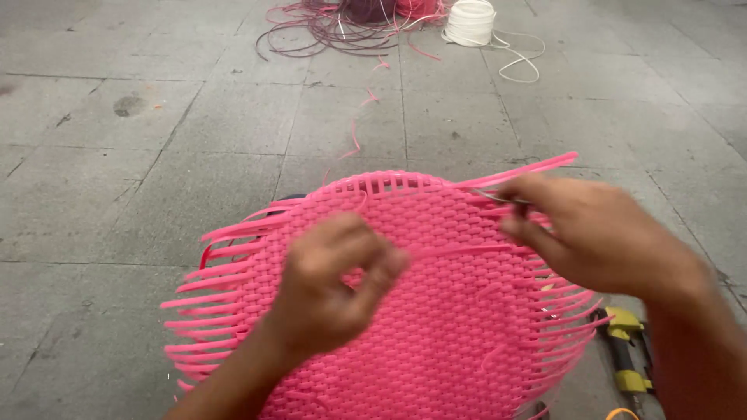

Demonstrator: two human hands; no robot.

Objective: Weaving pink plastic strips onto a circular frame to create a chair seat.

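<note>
Round pink woven seat panel (436, 311) lies flat under both hands, loose strip ends fanning off its rim. Right hand (591, 233): fingers pressed together, pinching a thin metal tool (502, 197) at the far right rim. A single pink strip (467, 249) runs from just below those fingers leftward to the left hand (334, 288), long axis crosswise. Left fingers curled shut, apparently nipping that strip; blur hides the contact. Right hand sits nearer the rim. Yellow-handled tool (626, 350) on paved floor (156, 155), right of the wrist.
</note>
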